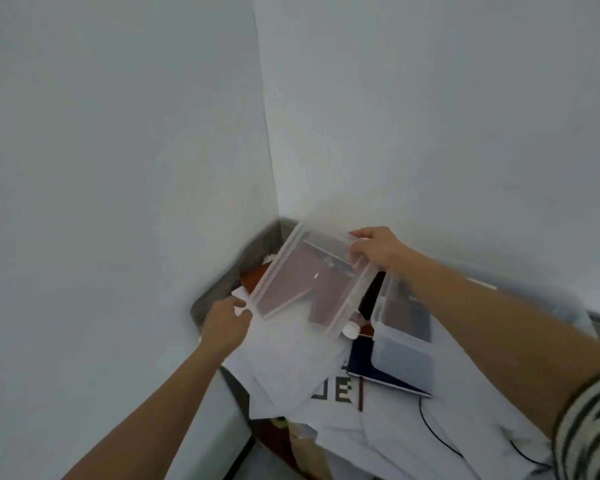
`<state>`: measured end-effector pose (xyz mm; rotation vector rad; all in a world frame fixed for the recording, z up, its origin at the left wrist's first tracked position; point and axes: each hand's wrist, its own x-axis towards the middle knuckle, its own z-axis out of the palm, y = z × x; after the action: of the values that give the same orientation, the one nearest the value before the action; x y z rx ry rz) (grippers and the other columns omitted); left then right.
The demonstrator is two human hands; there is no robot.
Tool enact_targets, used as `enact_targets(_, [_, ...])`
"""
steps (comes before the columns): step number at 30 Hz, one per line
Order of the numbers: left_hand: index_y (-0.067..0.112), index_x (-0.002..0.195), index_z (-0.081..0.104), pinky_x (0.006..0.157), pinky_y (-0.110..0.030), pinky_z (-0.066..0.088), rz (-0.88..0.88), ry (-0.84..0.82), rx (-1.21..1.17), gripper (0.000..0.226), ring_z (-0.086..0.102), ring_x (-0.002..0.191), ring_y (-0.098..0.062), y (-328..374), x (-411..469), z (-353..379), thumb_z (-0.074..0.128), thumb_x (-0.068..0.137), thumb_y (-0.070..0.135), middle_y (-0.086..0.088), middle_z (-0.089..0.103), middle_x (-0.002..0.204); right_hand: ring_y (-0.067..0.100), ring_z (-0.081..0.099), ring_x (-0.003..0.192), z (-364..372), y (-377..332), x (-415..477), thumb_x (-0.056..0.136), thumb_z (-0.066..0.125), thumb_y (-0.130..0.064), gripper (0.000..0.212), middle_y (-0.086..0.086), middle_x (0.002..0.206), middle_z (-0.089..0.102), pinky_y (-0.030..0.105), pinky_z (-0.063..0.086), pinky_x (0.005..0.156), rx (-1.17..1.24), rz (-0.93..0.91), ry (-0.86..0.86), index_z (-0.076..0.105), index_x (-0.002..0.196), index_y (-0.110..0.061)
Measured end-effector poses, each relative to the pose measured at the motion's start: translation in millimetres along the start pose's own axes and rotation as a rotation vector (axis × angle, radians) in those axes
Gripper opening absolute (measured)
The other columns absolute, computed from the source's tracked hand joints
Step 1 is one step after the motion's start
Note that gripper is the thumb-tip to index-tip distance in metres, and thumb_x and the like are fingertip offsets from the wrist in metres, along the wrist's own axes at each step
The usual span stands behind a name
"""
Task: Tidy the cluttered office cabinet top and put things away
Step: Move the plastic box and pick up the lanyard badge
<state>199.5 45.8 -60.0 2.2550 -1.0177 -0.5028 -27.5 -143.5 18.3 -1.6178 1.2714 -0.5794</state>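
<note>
Clear lid (309, 275) is up in the air, tilted, over the corner of the cabinet top (252, 276), above loose papers (291, 358). L hand (224, 323) pinches its near-left tab. R hand (378, 252) grips the far edge, fingers curled over it. Clear bin (402, 344) sits just beside it on the right and looks uncovered. Prob. the lid-fitting step: next move needs the lid squared w/ the bin rim, then lowered flat w/o dragging papers.

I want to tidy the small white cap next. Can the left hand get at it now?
Probably not yet: the left hand grips the lid, and the lid's corner partly hides the cap.
</note>
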Motion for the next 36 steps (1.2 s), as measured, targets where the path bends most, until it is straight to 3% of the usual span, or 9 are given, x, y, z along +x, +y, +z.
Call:
enact_targets(3, [0.015,0.125,0.057,0.095,-0.032,0.043,0.128,-0.074,0.123,0.032,0.054,0.113,-0.024,-7.8,21.6,18.3,0.055,0.096,0.027,-0.01,0.052,0.129,0.013,0.059,0.055,21.6,4.2,29.1,0.085,0.065,-0.004,0.039,0.006,0.08,0.068,0.019,0.046,0.047,-0.1,-0.001,0.006,0.065,0.124,-0.007])
enact_targets(7, [0.02,0.136,0.048,0.1,-0.033,0.042,0.27,-0.221,0.306,0.044,0.047,0.121,-0.023,-15.1,46.1,44.6,0.049,0.097,0.041,-0.005,0.046,0.138,0.024,0.062,0.105,37.3,14.5,60.0,0.088,0.068,-0.013,0.043,0.01,0.125,0.063,0.023,0.046,0.079,-0.253,0.004,0.107,0.06,0.13,-0.007])
enact_targets(9, [0.025,0.14,0.043,0.104,-0.037,0.041,0.329,-0.267,0.402,0.05,0.041,0.128,-0.023,-19.7,55.4,56.5,0.045,0.097,0.049,-0.003,0.039,0.145,0.027,0.059,0.113,43.7,21.0,74.4,0.09,0.064,-0.012,0.042,0.01,0.13,0.06,0.028,0.047,0.087,-0.371,0.029,0.1,0.058,0.132,-0.009])
enact_targets(16, [0.028,0.147,0.027,0.11,-0.046,0.034,0.431,-0.263,0.662,0.059,0.024,0.141,-0.033,-23.0,90.9,77.9,0.037,0.096,0.056,-0.009,0.023,0.153,0.029,0.064,0.103,56.3,32.6,108.4,0.091,0.062,-0.024,0.031,0.013,0.117,0.068,0.039,0.053,0.09,-0.781,-0.015,-0.065,0.07,0.113,-0.003])
enact_targets(20, [0.027,0.137,0.042,0.109,-0.045,0.035,0.436,-0.23,0.652,0.046,0.036,0.133,-0.031,-13.8,100.2,81.9,0.043,0.096,0.05,-0.008,0.039,0.142,0.028,0.064,0.103,46.1,25.8,104.3,0.09,0.064,-0.029,0.025,0.006,0.109,0.068,0.034,0.051,0.086,-0.761,-0.101,-0.045,0.07,0.11,-0.014])
enact_targets(23, [0.025,0.118,0.058,0.101,-0.036,0.042,0.531,-0.153,0.576,0.029,0.051,0.114,-0.019,4.0,109.1,83.7,0.049,0.095,0.04,-0.001,0.054,0.126,0.024,0.062,0.105,15.7,17.2,89.7,0.092,0.06,-0.026,0.032,0.005,0.117,0.067,0.037,0.05,0.093,-0.675,-0.179,0.094,0.065,0.122,-0.016])
enact_targets(26, [0.023,0.105,0.061,0.087,-0.026,0.046,0.635,-0.12,0.438,0.017,0.056,0.096,-0.011,46.2,108.9,83.0,0.052,0.095,0.033,0.002,0.061,0.111,0.018,0.062,0.099,-30.6,10.7,63.1,0.093,0.056,-0.025,0.031,-0.001,0.109,0.069,0.035,0.05,0.091,-0.631,-0.223,0.272,0.065,0.123,-0.02])
enact_targets(30, [0.012,0.108,0.064,0.079,-0.039,0.051,0.78,-0.102,0.241,0.022,0.061,0.092,-0.022,134.9,78.6,86.2,0.052,0.095,0.025,-0.004,0.064,0.104,0.018,0.062,0.097,-112.2,28.8,17.7,0.091,0.057,-0.025,0.029,-0.004,0.103,0.07,0.034,0.05,0.09,-0.59,-0.153,0.479,0.067,0.119,-0.021])
enact_targets(36, [0.017,0.111,0.063,0.075,-0.038,0.052,0.994,-0.243,0.07,0.022,0.062,0.079,-0.021,242.1,-19.1,123.5,0.053,0.094,0.027,0.002,0.067,0.084,0.018,0.064,0.092,-232.1,102.1,-76.2,0.089,0.06,-0.025,0.026,-0.003,0.095,0.069,0.033,0.052,0.088,-0.487,0.023,0.771,0.07,0.113,-0.021])
